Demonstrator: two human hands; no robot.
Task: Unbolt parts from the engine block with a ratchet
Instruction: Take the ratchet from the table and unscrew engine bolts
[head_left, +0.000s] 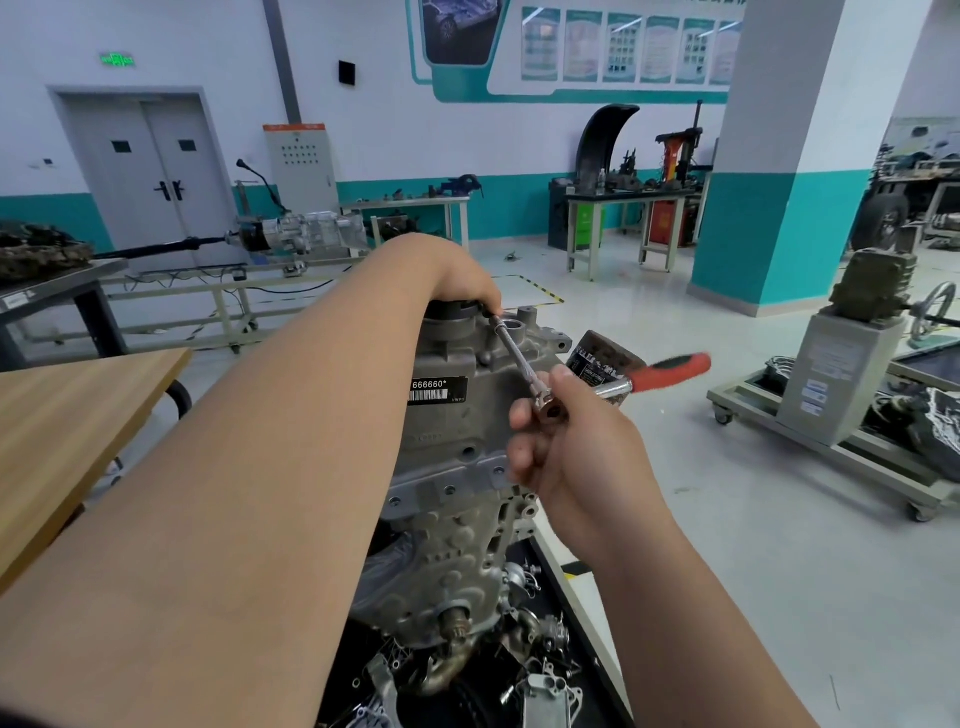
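Engine block (447, 431) stands upright in center frame, w/ a white-on-black label (436, 389) on its near face. Its base sits on a black bench top (589, 670) among loose metal parts (545, 670).

Left hand (462, 283) reaches over the block's far top edge, back of hand toward the camera. Its fingertips are at the far end of the extension bar (514, 353), where the bar meets the block. Can't tell whether they pinch the bar or only steady it, since the fingers are mostly hidden.

Right hand (566, 447) is clamped on the ratchet (631, 384) at its head, thumb on top and fingers curled under, near the block's right edge. The red handle sticks out to the right into free air and is blurred. The ext. bar slants from the head up and far-left across the block's upper right corner.

Black oil filter (605, 353) juts from the block's right side, just behind the ratchet shank. Touching or apart, can't tell.

Edges & room:
- Left: wooden table (78, 410). Its near-right edge runs just beside the left forearm.
- Right: bare pale floor (727, 519) beyond the bench edge, which runs diagonally near-right under the right forearm.
- Far right: wheeled stand (831, 395), well apart from the handle tip.
- Far: teal-and-white pillar (769, 182), well apart.
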